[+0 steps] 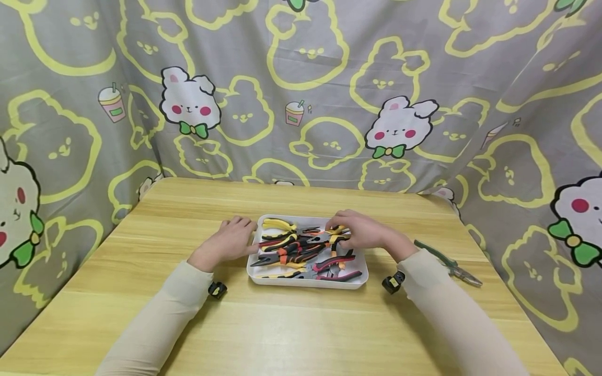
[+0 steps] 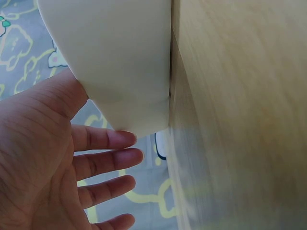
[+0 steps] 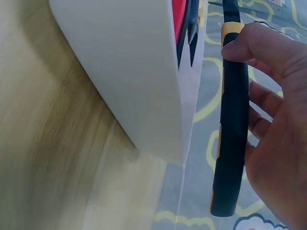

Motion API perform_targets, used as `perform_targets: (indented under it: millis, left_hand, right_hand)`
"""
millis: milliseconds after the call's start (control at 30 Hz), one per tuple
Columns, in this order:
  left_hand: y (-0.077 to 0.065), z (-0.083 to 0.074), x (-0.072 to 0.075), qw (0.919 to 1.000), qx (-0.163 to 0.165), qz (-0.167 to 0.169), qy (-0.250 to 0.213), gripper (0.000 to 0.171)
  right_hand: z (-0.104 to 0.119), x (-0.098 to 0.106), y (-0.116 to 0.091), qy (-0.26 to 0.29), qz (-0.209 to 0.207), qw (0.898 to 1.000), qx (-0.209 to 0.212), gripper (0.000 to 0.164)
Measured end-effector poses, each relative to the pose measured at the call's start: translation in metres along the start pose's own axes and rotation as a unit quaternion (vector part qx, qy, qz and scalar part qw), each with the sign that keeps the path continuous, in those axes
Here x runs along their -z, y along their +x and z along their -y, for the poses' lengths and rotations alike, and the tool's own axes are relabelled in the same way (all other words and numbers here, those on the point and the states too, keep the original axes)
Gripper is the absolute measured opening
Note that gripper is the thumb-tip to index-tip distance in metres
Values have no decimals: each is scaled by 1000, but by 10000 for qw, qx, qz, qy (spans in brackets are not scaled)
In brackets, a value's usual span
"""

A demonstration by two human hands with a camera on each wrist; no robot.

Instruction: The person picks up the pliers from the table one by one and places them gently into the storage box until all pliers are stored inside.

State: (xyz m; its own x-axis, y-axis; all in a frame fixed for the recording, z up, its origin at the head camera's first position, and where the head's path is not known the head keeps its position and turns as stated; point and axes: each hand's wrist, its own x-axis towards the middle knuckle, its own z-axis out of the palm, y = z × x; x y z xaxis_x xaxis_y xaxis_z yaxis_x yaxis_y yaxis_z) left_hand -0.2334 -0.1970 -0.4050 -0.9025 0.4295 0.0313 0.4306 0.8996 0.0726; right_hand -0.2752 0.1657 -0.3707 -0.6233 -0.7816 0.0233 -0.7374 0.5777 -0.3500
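Observation:
A white tray [image 1: 305, 283] on the table holds several pliers [image 1: 282, 241] with yellow, red, orange and black handles, some overlapping. My left hand [image 1: 235, 239] is at the tray's left side, its fingers loosely extended. In the left wrist view, the thumb lies at the rim and the index finger reaches the tray's outer wall [image 2: 120, 52]. Over the tray's right part, my right hand [image 1: 361, 230] pinches a black-and-orange pliers handle [image 3: 231, 129] between thumb and fingers. The right wrist view shows this handle above the rim; the tool's head is mostly out of frame.
Pliers with green handles [image 1: 442, 257] lie on the wooden table [image 1: 291, 334] to the right of the tray, beyond my right wrist. A patterned grey curtain [image 1: 254, 125] hangs behind the table and along both sides.

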Motion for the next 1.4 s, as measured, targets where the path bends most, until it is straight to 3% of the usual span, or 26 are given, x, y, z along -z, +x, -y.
perform_targets:
  millis: [600,1167,1400]
  left_hand:
    - [0,0,0,10000,-16,17,1,59]
    - [-1,1,0,10000,-17,86,-36,61]
    - [0,0,0,9999,13,76,-75,62]
  right_hand:
    - [7,-18,23,-58,395,9982,445,45]
    - [13,-22,35,24,718,9974,-15,45]
    - [4,-18,23,308,449,9984,-142,50]
